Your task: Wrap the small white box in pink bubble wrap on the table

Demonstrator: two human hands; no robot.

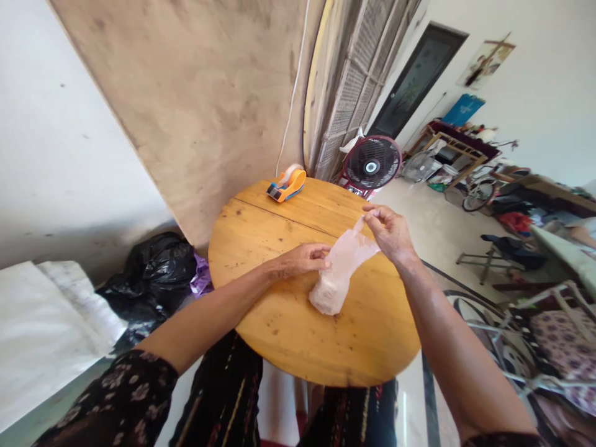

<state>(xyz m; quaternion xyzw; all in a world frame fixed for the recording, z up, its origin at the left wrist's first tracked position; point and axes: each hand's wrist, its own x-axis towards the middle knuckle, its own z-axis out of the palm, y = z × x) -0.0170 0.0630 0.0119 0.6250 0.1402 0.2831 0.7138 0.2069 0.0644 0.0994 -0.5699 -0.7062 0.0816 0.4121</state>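
A small, thin pinkish-white plastic bag (339,267) stands on the round wooden table (265,310), its lower end bulging around contents I cannot make out. Thumb and fingertips of my right hand (388,233) pinch one strap of the bag and pull it up toward the far right. My left hand (302,259) is at the bag's left side, its curled fingers and thumb lightly gripping the film. Farther back on the tabletop sits an orange and blue tape dispenser (288,184) with a roll of clear tape, apart from both hands.
A wooden board (200,93) leans behind the table. Black garbage bags (158,279) lie at the left beside white sheets (46,329). An electric fan (371,166) stands past the table's far right edge. At the right are a metal-framed chair (549,366) and a folding stool (496,254).
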